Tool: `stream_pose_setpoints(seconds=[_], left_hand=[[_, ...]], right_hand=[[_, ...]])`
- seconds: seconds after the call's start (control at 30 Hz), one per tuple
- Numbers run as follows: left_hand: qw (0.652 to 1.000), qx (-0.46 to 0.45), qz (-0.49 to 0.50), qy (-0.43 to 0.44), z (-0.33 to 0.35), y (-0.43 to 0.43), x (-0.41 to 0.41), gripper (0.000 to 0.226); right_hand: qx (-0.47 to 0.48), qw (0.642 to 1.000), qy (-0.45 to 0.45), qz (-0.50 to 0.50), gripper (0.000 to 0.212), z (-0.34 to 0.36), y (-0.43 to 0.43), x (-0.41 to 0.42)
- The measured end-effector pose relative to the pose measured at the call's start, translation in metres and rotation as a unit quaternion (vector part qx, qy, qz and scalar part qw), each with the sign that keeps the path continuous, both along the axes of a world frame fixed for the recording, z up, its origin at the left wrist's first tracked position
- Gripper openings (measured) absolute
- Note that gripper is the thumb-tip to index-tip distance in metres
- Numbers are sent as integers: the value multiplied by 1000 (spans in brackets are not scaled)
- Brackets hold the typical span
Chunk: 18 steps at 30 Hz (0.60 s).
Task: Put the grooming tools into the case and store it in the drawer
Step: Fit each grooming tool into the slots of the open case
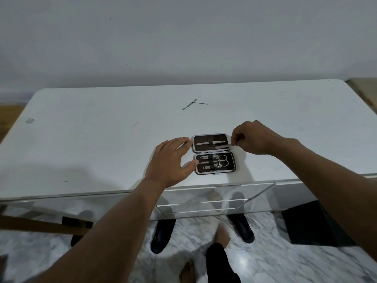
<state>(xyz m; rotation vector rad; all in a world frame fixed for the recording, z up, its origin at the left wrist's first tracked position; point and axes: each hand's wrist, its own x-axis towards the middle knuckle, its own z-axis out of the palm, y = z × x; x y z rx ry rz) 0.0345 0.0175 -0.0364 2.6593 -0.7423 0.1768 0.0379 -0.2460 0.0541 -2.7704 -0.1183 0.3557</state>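
Note:
A small brown grooming case [213,153] lies open near the front edge of the white table [102,139]. Its near half holds scissors [221,160], clippers and other steel tools under black straps. Its far half holds tweezers [210,142]. My right hand [253,137] pinches a thin metal tool [223,147] that lies across the far half's right side. My left hand [171,160] rests flat with spread fingers against the case's left edge. Two slim tools [193,104] lie crossed farther back on the table.
A mirrored drawer front [214,201] sits shut under the table edge, below the case. Black table feet [161,235] and my bare feet [222,235] are on the marble floor. A white wall stands behind the table.

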Motion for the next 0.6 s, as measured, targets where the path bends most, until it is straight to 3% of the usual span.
stream_pose_setpoints(seconds=[0.27,0.6], left_hand=[[1000,-15,3,-2,0,0,0,63],[1000,-6,1,-2,-1,0,0,63]], right_hand=[[-39,998,-5,50,22,-4,-1,-3],[-167,973,-52,149,24,-14,-2,-3]])
